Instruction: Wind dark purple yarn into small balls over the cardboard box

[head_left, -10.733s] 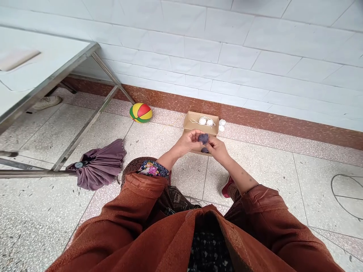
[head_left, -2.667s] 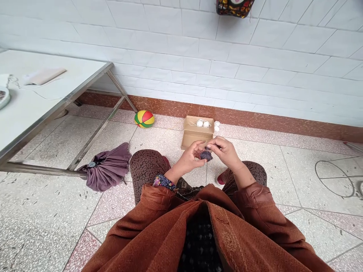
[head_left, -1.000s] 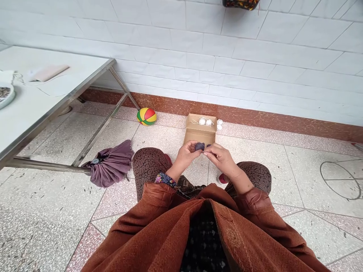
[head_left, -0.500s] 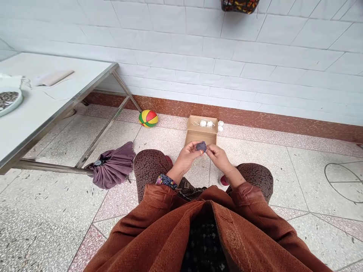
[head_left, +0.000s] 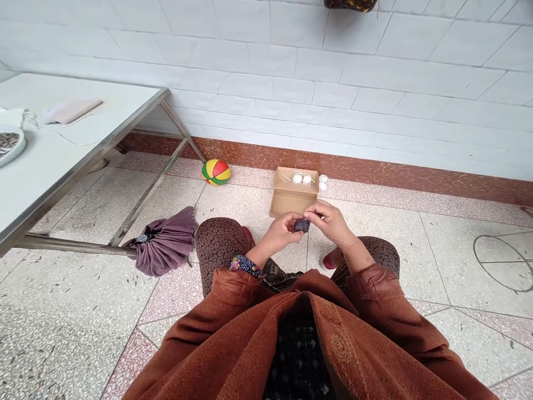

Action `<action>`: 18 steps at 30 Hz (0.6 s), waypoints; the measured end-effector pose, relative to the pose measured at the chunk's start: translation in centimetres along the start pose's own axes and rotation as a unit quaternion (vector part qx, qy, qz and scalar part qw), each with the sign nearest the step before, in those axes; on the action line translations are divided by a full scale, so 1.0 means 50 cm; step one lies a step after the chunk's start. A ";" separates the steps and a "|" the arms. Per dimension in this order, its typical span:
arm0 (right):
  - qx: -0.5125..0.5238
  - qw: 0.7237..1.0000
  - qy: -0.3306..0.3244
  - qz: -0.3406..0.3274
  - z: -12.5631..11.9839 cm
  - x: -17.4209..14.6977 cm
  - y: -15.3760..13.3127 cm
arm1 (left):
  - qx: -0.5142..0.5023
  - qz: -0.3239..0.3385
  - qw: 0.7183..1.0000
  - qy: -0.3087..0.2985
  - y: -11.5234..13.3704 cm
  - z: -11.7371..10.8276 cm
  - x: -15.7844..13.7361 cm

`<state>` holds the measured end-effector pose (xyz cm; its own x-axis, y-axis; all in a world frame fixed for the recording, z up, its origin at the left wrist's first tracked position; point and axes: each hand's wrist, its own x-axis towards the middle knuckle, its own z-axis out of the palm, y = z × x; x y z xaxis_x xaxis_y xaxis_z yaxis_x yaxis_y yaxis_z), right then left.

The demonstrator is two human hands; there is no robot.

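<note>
A small dark purple-grey ball of yarn (head_left: 301, 225) is held between the thumb and fingers of my left hand (head_left: 281, 232), in front of my knees. My right hand (head_left: 332, 223) is closed in a pinch at the ball's upper right edge. Any strand between its fingertips is too fine to make out. Just beyond my hands an open cardboard box (head_left: 292, 203) lies on the floor. Two white yarn balls (head_left: 302, 178) with loose strands rest in its far part, and more white balls (head_left: 323, 182) lie against its right side.
A metal-framed table (head_left: 89, 123) stands at left, bearing a folded cloth (head_left: 74, 111) and a dish (head_left: 10, 145). Beneath its edge lies a purple cloth bag (head_left: 166, 244). A colourful ball (head_left: 216, 172) sits near the wall; a wire ring (head_left: 503, 263) is on the floor at right.
My right hand has risen from beside the yarn ball to its top right. The ball has turned and shifted slightly toward me and to the right in my left hand.
</note>
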<state>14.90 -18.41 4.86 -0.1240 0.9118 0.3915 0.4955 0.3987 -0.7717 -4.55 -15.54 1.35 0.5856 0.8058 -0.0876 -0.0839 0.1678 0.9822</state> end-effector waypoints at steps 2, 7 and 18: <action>-0.005 1.000 0.021 0.012 0.003 0.009 0.023 | -0.040 0.009 0.999 -0.019 0.008 0.007 -0.005; 0.005 0.996 0.042 0.075 0.045 -0.019 0.080 | -0.128 0.014 0.992 -0.003 0.018 0.013 -0.008; 0.027 0.997 -0.057 0.036 0.051 -0.079 0.016 | -0.075 -0.001 0.988 0.138 -0.005 -0.014 0.008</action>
<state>13.62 -21.45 1.42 -0.1879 0.9420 0.2781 0.4592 0.3346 -0.8229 -4.87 -14.85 0.97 0.3450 0.9262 -0.1518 -0.2141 0.2352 0.9481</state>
